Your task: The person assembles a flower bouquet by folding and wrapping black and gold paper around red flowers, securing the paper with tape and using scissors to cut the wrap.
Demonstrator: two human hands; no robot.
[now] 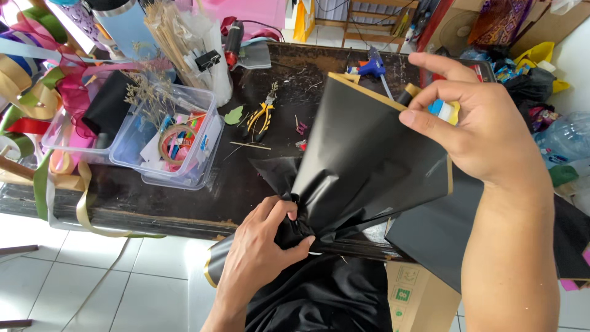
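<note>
Dark wooden table bears clear plastic boxes, pliers.

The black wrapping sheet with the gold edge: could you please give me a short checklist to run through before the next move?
1. Left hand pinches the gathered neck of the black wrapping sheet with the gold edge: ok.
2. Right hand grips the sheet's upper edge: ok.
3. Sheet fanned without tears: cannot tell.
4. Yellow-handled pliers lie apart from the sheet on the dark wooden table: ok.
5. Blue glue gun lies behind the sheet; touching it: cannot tell.
</note>
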